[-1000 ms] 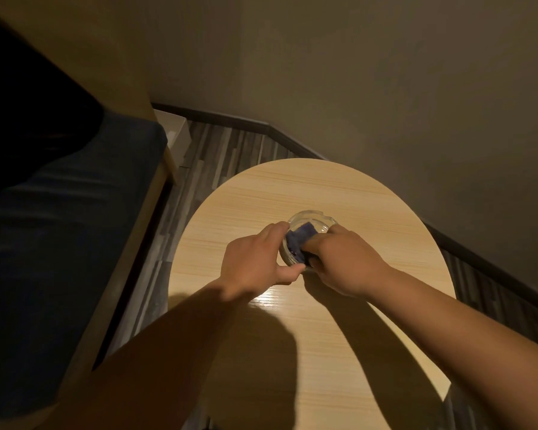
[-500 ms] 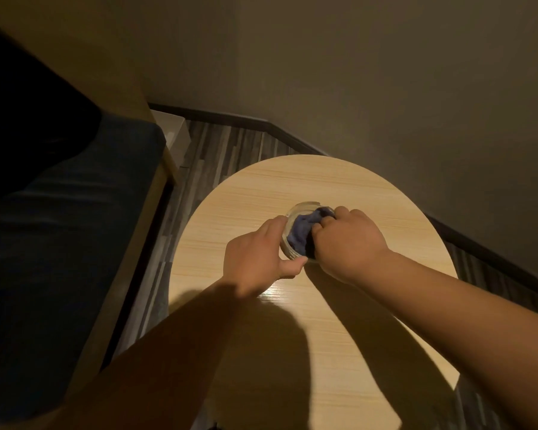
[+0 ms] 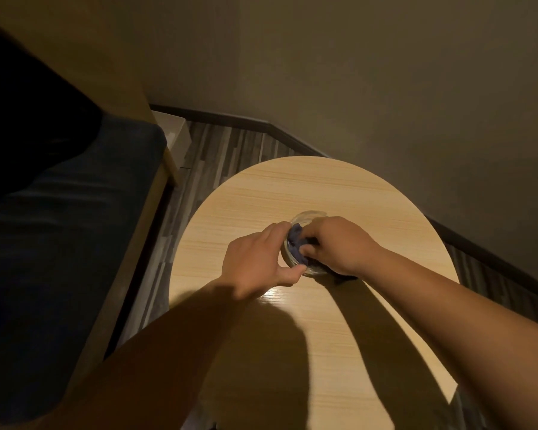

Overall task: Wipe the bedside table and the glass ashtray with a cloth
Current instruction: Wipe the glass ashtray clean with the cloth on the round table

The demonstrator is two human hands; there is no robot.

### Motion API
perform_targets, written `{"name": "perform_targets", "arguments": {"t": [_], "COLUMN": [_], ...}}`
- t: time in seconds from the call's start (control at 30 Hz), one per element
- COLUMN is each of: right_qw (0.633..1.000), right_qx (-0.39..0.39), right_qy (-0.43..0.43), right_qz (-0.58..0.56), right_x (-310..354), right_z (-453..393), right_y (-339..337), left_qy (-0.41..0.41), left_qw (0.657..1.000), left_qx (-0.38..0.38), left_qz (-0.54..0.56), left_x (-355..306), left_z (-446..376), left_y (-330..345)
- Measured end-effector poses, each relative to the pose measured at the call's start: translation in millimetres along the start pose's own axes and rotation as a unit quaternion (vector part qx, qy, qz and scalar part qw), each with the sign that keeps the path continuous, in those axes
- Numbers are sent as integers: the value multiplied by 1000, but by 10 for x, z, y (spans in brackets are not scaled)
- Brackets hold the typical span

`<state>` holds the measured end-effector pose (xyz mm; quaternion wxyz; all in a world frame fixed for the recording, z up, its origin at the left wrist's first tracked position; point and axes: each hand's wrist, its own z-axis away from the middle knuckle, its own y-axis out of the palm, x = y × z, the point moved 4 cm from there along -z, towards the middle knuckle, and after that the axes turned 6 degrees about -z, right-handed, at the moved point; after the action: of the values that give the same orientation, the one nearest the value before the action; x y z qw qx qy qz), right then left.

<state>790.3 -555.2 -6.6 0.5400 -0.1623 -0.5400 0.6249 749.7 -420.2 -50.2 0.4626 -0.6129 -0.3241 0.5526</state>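
The round clear glass ashtray sits mid-frame on the round pale wooden bedside table, half hidden. My left hand grips its near rim; my right hand bunches the dark blue cloth inside, fingertips out of sight.
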Motion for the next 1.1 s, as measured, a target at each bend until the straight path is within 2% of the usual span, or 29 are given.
{"name": "perform_targets", "arguments": {"t": [0.07, 0.13, 0.23, 0.37, 0.43, 0.57, 0.67, 0.73, 0.8, 0.87, 0.93, 0.97, 1.1], "right_qw": [998, 992, 976, 973, 973, 993, 992, 983, 963, 924, 894, 897, 960], "right_qx": [-59, -83, -52, 22, 35, 15, -89, -163, -244, -288, -266, -230, -60], "right_qy": [-9, 8, 39, 76, 69, 51, 51, 60, 108, 173, 219, 225, 122], "right_qz": [35, 100, 206, 218, 218, 101, 75, 61, -44, -183, -286, -305, -246], "right_x": [37, 63, 109, 100, 47, -11, 14, -71, -307, -591, -799, -821, -598], "right_z": [-55, -92, -69, 88, 147, 107, 18, 70, 233, 380, 355, 281, -75], "right_y": [-55, -97, -159, -141, -52, 56, 39, -69, -292, -478, -496, -454, -232], "left_qy": [-3, -12, -28, -33, -33, -27, -26, -29, -30, -32, -33, -32, -32], "left_qw": [1000, 1000, 1000, 999, 999, 1000, 999, 999, 999, 999, 999, 999, 999], "left_qx": [1, -4, -11, -9, -8, -5, -8, -7, -6, -10, -11, -11, -8], "left_qz": [5, 9, 6, -2, -6, -2, 17, 31, 37, 38, 39, 38, 33], "left_x": [-11, -28, -51, -54, -44, -33, -54, -64, -63, -60, -59, -61, -59], "left_z": [5, 15, 25, 18, 18, 48, 70, 88, 111, 122, 112, 111, 98], "left_y": [-8, -25, -37, -10, 5, 12, -43, -57, -43, -28, -22, -20, -8]}}
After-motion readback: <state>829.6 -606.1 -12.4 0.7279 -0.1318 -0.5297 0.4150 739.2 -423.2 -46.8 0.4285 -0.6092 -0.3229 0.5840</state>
